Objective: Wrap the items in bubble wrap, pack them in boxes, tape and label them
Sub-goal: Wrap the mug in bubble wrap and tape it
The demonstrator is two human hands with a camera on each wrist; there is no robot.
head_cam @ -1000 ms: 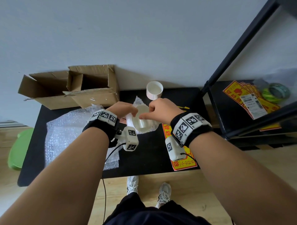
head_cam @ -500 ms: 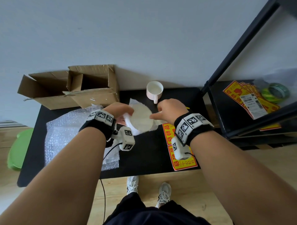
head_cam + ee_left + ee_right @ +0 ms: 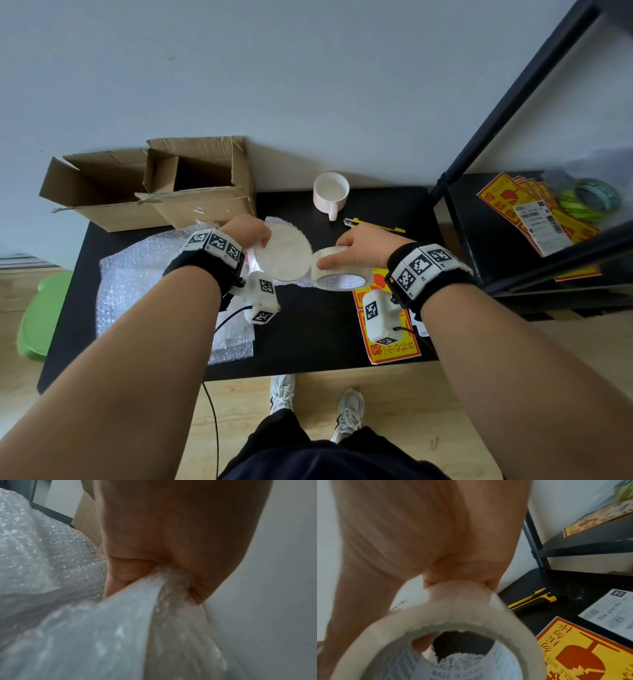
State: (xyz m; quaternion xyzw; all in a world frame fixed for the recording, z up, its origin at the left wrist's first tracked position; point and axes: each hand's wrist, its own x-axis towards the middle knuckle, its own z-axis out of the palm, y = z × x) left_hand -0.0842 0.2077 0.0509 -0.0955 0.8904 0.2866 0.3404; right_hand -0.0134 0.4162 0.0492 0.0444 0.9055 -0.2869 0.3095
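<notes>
My left hand (image 3: 248, 233) grips a round item wrapped in bubble wrap (image 3: 284, 253) and holds it tilted above the black table (image 3: 308, 335); in the left wrist view the fingers pinch the gathered wrap (image 3: 173, 582). Just to its right, my right hand (image 3: 356, 246) holds a roll of clear packing tape (image 3: 337, 272), thumb on the near side and fingers over the far side. The right wrist view shows the tape roll (image 3: 453, 635) close up with its printed core. An open cardboard box (image 3: 191, 185) stands at the back left. A white mug (image 3: 330, 195) stands at the back.
A bubble wrap sheet (image 3: 144, 284) covers the table's left part. Yellow-red fragile labels (image 3: 387, 346) lie under my right wrist, a yellow utility knife (image 3: 373, 224) lies behind it. A black shelf (image 3: 534, 253) on the right carries more labels (image 3: 524, 209) and green tape rolls (image 3: 589, 198).
My right hand left the wrapped item, moved right and picked up the tape roll. My left hand turned the wrapped item and keeps holding it.
</notes>
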